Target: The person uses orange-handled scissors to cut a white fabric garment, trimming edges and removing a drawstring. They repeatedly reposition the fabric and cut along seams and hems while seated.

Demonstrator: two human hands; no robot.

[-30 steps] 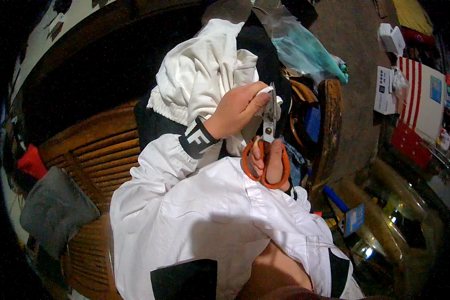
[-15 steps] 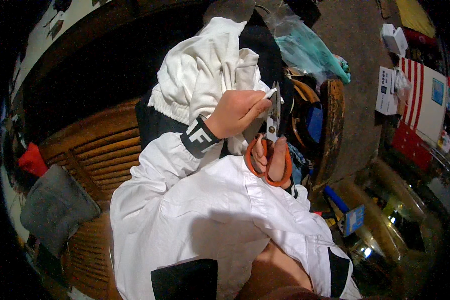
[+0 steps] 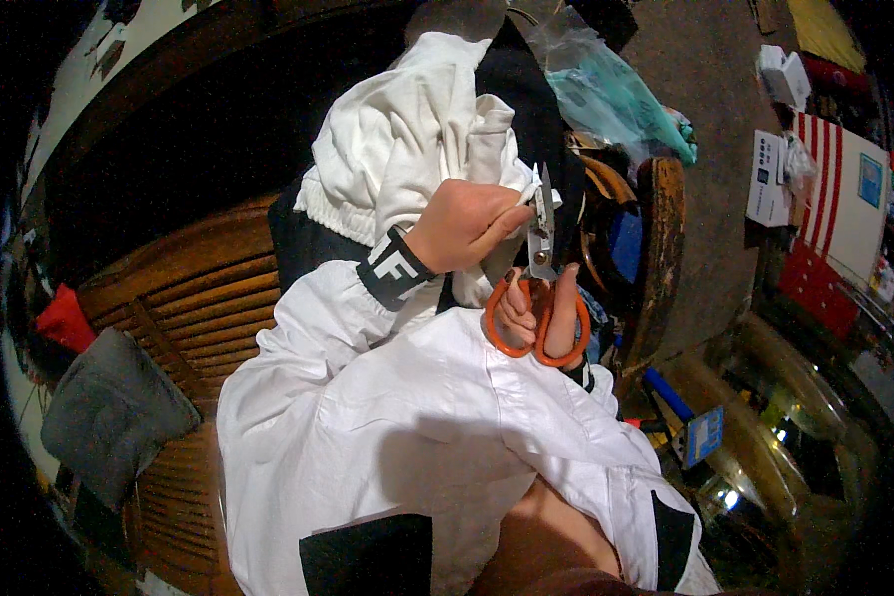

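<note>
A white garment with a gathered, ribbed edge lies bunched over my dark-clad lap. My left hand is closed in a pinch on a small piece of white fabric that pokes out past the thumb and fingertips. Right beside those fingertips are the blades of a pair of scissors with orange handles, pointing away from me, their tips slightly apart and touching the white piece. My right hand has its thumb and fingers through the handle loops.
I sit on a slatted wooden bench with a grey cushion at its left. Right of my lap stands a worn wooden edge. A teal plastic bag lies beyond, with boxes farther right.
The scissor handles have spread a little wider and the blades have parted slightly around the white piece. My left hand has barely moved, and the garment lies as before.
</note>
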